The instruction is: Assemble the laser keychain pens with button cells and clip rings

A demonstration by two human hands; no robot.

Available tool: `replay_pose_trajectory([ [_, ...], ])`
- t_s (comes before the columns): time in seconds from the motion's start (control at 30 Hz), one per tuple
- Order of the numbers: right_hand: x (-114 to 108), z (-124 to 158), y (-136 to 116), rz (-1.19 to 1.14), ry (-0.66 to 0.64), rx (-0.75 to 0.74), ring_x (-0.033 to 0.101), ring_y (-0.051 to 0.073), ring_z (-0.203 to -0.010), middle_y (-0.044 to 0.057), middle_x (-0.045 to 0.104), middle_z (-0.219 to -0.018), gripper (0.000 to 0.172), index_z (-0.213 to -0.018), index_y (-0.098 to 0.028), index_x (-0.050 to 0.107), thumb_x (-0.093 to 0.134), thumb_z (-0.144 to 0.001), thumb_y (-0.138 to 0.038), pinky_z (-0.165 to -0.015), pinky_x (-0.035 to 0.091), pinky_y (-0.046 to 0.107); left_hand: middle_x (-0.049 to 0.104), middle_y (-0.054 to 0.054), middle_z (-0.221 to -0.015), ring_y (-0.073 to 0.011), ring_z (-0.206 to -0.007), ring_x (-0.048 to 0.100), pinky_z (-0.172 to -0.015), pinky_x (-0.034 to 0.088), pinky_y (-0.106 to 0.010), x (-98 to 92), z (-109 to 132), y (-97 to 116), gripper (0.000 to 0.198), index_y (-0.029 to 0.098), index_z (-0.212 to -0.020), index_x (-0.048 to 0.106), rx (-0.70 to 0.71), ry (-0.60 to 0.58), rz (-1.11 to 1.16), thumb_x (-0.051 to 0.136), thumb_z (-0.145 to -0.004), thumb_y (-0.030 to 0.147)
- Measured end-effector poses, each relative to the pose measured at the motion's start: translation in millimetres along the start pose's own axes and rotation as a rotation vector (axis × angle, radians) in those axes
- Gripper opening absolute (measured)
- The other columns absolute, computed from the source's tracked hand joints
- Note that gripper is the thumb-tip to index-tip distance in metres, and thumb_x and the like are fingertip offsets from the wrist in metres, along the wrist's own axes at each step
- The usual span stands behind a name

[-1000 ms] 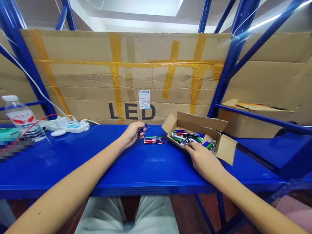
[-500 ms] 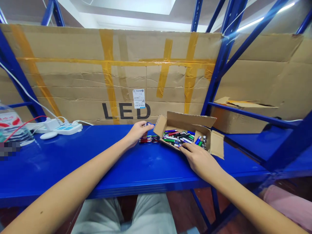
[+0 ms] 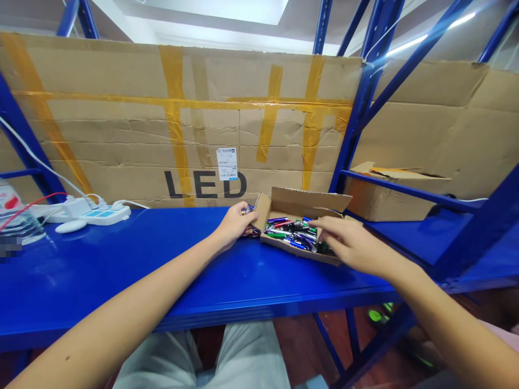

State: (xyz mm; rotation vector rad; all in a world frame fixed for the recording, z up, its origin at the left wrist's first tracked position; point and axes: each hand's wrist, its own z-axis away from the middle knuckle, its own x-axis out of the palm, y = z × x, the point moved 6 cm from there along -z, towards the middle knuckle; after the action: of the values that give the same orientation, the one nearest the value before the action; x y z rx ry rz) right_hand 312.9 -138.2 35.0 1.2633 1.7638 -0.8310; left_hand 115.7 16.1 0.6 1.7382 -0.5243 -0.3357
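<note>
A small open cardboard box [image 3: 305, 201] lies on the blue shelf [image 3: 162, 259], filled with several coloured keychain torches [image 3: 290, 229]. My left hand [image 3: 234, 222] is closed on a small blue torch and rests against the box's left flap. Behind it a short row of red torches [image 3: 253, 233] on the shelf is mostly hidden. My right hand [image 3: 347, 239] reaches over the right side of the box, fingers curled down among the torches; what they touch is hidden.
A taped cardboard sheet marked LED [image 3: 203, 124] stands behind the shelf. A white power strip [image 3: 101, 214] with cables and a white oval object [image 3: 71, 226] lie at the left, next to a water bottle [image 3: 12, 213]. Another cardboard box [image 3: 389, 197] sits on the right shelf.
My left hand moved right with the blue torch, up against the box flap. My right hand shifted from the box's front edge to over its right side. The view turned right.
</note>
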Motion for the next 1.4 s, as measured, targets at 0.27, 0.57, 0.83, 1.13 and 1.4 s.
replay_pose_trajectory([
  [0.27, 1.0, -29.1, 12.2, 0.077, -0.056, 0.086, 0.065, 0.02, -0.092, 0.01, 0.072, -0.102, 0.03, -0.102, -0.015, 0.072, 0.046, -0.087, -0.015, -0.083, 0.048, 0.029, 0.045, 0.006, -0.055, -0.0052, -0.042, 0.039, -0.043, 0.031, -0.02, 0.2, 5.6, 1.8, 0.025, 0.02, -0.074, 0.041, 0.015, -0.004, -0.003, 0.066, -0.075, 0.018],
  [0.57, 40.0, -41.2, -22.9, 0.108, -0.417, 0.015, 0.066, 0.02, -0.081, 0.008, 0.073, -0.091, 0.022, -0.091, -0.019, 0.074, 0.054, -0.084, -0.02, -0.069, 0.043, 0.026, 0.045, 0.007, -0.054, -0.0054, -0.041, 0.037, -0.043, 0.03, -0.02, 1.7, 6.3, 3.4, 0.025, 0.02, -0.074, 0.039, 0.03, -0.016, 0.0, 0.064, -0.076, 0.018],
  [0.83, 43.0, -40.5, -25.1, 0.14, -0.364, -0.013, 0.064, 0.019, -0.078, 0.006, 0.072, -0.093, 0.021, -0.09, -0.021, 0.072, 0.052, -0.082, -0.019, -0.063, 0.038, 0.026, 0.045, 0.007, -0.054, -0.0053, -0.041, 0.039, -0.044, 0.03, -0.02, 1.3, 7.3, 4.0, 0.026, 0.02, -0.074, 0.041, 0.008, 0.005, 0.008, 0.066, -0.075, 0.017],
  [1.13, 5.5, -51.2, 27.6, 0.131, -0.113, 0.284, 0.064, 0.021, -0.084, 0.013, 0.07, -0.099, 0.028, -0.104, -0.012, 0.061, 0.04, -0.088, -0.02, -0.07, 0.043, 0.027, 0.043, 0.007, -0.053, -0.0051, -0.04, 0.037, -0.043, 0.028, -0.02, 0.8, 4.0, 1.6, 0.029, 0.02, -0.073, 0.04, 0.011, -0.015, 0.029, 0.068, -0.075, 0.019],
  [1.4, 42.4, -55.3, 45.5, 0.453, -0.32, 0.316, 0.069, 0.031, -0.089, 0.021, 0.071, -0.096, 0.028, -0.094, -0.011, 0.071, 0.046, -0.088, -0.023, -0.073, 0.048, 0.036, 0.041, 0.008, -0.053, -0.0045, -0.04, 0.035, -0.043, 0.024, -0.019, 0.3, 2.4, 0.5, 0.03, 0.02, -0.075, 0.04, 0.004, -0.024, 0.045, 0.07, -0.075, 0.021],
])
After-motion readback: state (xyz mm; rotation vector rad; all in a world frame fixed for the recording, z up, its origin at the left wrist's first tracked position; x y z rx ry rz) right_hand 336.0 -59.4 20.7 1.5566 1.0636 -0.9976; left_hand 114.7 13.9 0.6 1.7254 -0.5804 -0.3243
